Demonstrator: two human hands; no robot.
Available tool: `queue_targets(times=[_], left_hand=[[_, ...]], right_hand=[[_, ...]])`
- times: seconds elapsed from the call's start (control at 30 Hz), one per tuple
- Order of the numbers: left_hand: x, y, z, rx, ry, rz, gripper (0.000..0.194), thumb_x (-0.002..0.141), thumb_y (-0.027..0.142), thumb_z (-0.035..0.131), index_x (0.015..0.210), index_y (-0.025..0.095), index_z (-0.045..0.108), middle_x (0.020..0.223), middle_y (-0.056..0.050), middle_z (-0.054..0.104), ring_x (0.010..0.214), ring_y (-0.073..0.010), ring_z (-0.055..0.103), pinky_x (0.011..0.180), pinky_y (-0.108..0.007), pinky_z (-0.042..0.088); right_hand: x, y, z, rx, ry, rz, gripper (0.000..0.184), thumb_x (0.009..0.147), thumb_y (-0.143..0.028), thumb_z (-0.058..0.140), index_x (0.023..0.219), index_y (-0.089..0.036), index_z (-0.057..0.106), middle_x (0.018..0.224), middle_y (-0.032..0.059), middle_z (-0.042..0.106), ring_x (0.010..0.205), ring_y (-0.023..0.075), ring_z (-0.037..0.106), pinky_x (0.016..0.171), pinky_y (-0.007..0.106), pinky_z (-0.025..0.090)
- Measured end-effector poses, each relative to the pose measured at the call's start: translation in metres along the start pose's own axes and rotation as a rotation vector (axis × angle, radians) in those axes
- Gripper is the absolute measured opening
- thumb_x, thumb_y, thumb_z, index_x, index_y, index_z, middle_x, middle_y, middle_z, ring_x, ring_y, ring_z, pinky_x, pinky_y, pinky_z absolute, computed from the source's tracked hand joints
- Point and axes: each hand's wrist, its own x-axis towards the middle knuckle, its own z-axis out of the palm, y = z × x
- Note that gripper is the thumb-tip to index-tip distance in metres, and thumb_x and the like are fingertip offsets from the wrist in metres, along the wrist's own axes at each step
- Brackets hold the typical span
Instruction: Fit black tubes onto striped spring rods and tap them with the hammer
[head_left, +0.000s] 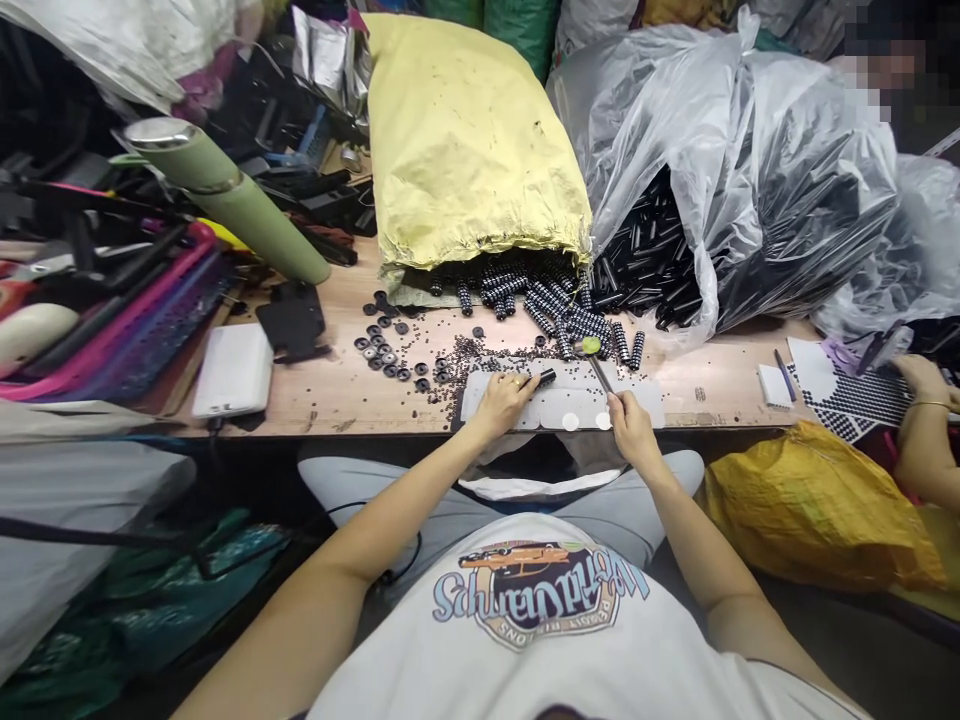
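Beyond your left hand, pinching a plain-looking black tube, studded tubes lie heaped; your right hand clasps a rod.

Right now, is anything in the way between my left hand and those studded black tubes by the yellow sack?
Only small dark bits scattered between the left hand and the tubes; the tool in the right hand is beside that path.
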Motion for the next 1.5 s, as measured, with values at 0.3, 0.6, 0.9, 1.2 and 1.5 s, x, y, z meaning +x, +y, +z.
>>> queue_targets(times=[0.3,0.6,0.9,1.2,1.5], left_hand=[[0.001,0.028,-0.005,0.033,-0.048,-0.063,0.045,0.094,0.016,0.033,0.135,0.009,0.049,0.132,-0.02,0.056,0.126,-0.0285,0.048,0.109,-0.048,0.031],[0.011,0.057,0.014,-0.051,-0.074,-0.076,0.065,0.091,0.035,0.042,0.141,-0.007,0.034,0.15,-0.029,0.029,0.144,-0.0349,0.021,0.116,-0.049,0.02],[0.02,0.043,-0.018,-0.169,-0.198,-0.114,0.035,0.088,0.014,0.042,0.114,0.016,0.065,0.095,-0.013,0.067,0.091,-0.0237,0.062,0.083,-0.034,0.049],[0.107,-0.001,-0.019,-0.007,-0.128,0.226,0.05,0.084,0.002,0.042,0.127,0.022,0.057,0.153,-0.012,0.032,0.144,-0.0302,0.023,0.113,-0.061,0.017],[0.114,0.007,-0.007,-0.018,-0.035,0.306,0.037,0.089,0.004,0.039,0.118,0.017,0.057,0.134,-0.013,0.053,0.136,-0.0242,0.038,0.115,-0.055,0.02]], right_hand=[[-0.001,-0.031,0.013,-0.252,-0.107,-0.007,0.032,0.1,-0.038,0.027,0.091,-0.02,0.052,0.067,0.0041,0.062,0.06,0.0191,0.058,0.057,0.025,0.031],[-0.018,-0.068,0.03,-0.248,-0.189,-0.214,0.037,0.101,-0.04,0.024,0.096,-0.018,0.054,0.081,0.009,0.068,0.067,0.0197,0.064,0.059,0.026,0.036],[-0.007,-0.025,0.013,-0.363,-0.115,-0.09,0.035,0.102,-0.041,0.027,0.094,-0.021,0.055,0.078,0.0049,0.07,0.069,0.0198,0.064,0.058,0.026,0.028],[0.018,0.065,0.002,-0.35,0.042,-0.086,0.034,0.098,-0.045,0.037,0.087,-0.021,0.059,0.088,0.0067,0.067,0.084,0.0207,0.06,0.069,0.027,0.037],[0.167,0.05,-0.023,-0.543,0.245,-0.106,0.032,0.095,-0.019,0.032,0.116,-0.013,0.055,0.119,0.0175,0.057,0.11,0.0279,0.044,0.088,0.037,0.034]])
